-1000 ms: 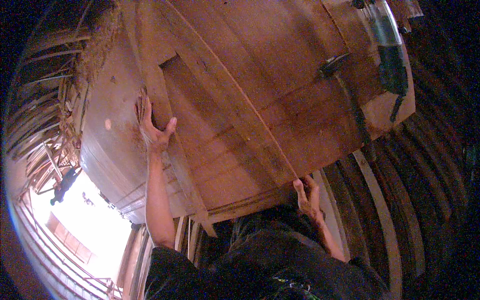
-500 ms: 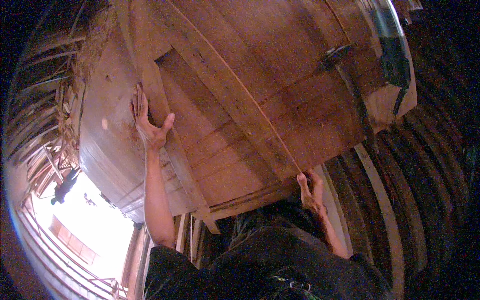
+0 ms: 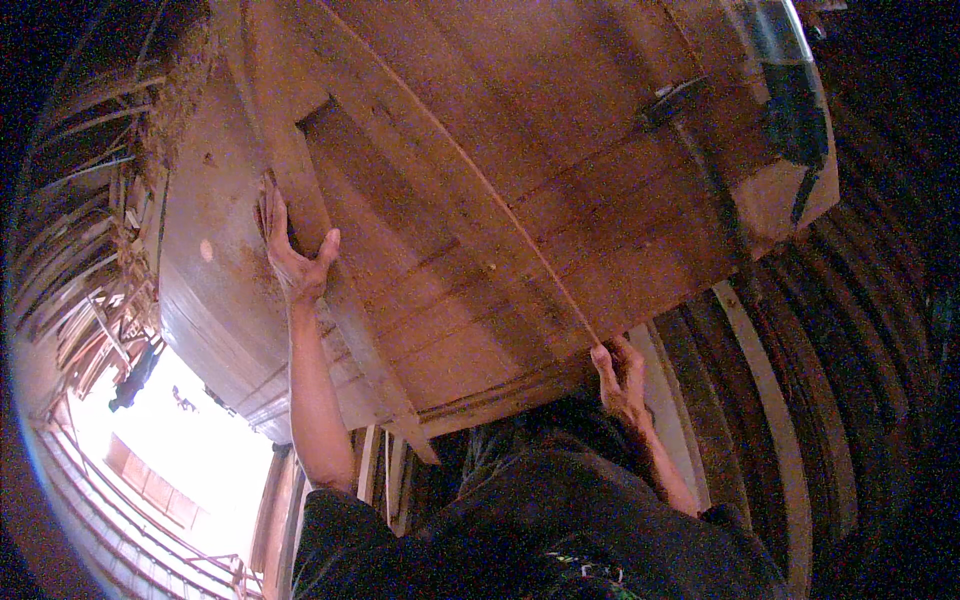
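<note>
A broad wooden work surface (image 3: pixel 620 250) fills most of the view, with long pieces of wood lying on it. My left hand (image 3: pixel 297 265) reaches across a wooden slat (image 3: pixel 365 330), fingers along its left edge and thumb against its right. That slat runs from the far side past the near edge. To its right, a wider board (image 3: pixel 400 150) has a thin light line (image 3: pixel 513 218) along its right side; I cannot tell whether it is a cord or a narrow strip. Closed at the near end of that line, my right hand (image 3: pixel 622 380) has its thumb on top; most fingers are hidden.
Farther right, a dark bar (image 3: pixel 708 175) crosses the surface, near a dark, shiny object (image 3: pixel 790 100) at the far right. Wood scraps (image 3: pixel 110 310) are piled at the left. Long timbers (image 3: pixel 765 390) stretch away below on the right. Bright daylight enters at lower left.
The view has shifted slightly. The far ends of the slat and board lie a little more to the left. Both hands keep nearly the same places and shapes.
</note>
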A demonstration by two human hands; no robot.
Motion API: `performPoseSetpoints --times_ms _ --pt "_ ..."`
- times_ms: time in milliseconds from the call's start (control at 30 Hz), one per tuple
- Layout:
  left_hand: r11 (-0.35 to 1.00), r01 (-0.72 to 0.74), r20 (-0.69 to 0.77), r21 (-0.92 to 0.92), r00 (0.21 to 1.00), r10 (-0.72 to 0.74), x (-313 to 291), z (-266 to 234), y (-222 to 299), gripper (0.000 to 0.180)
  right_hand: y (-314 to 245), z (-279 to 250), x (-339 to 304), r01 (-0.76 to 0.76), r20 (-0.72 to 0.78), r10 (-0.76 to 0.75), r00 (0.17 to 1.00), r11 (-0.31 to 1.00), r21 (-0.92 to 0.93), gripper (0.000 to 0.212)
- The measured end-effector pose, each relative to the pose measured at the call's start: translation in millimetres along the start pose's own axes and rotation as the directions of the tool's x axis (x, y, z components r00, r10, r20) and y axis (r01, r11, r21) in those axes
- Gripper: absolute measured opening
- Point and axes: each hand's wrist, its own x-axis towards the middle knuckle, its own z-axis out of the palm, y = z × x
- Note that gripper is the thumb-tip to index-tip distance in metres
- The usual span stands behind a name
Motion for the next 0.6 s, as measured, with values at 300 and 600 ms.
performPoseSetpoints --times_ms 300,600 --pt "1.0 -0.005 0.011 0.013 1.0 0.005 9 0 17 0.096 0 -4 6 0.029 -0.039 -0.028 0.999 0.999 0.024 0.046" --pt "0.999 -0.046 -0.012 -0.027 0.999 0.046 9 9 12 0.096 -3 -9 7 0.046 -0.02 -0.047 0.999 0.999 -0.025 0.046"
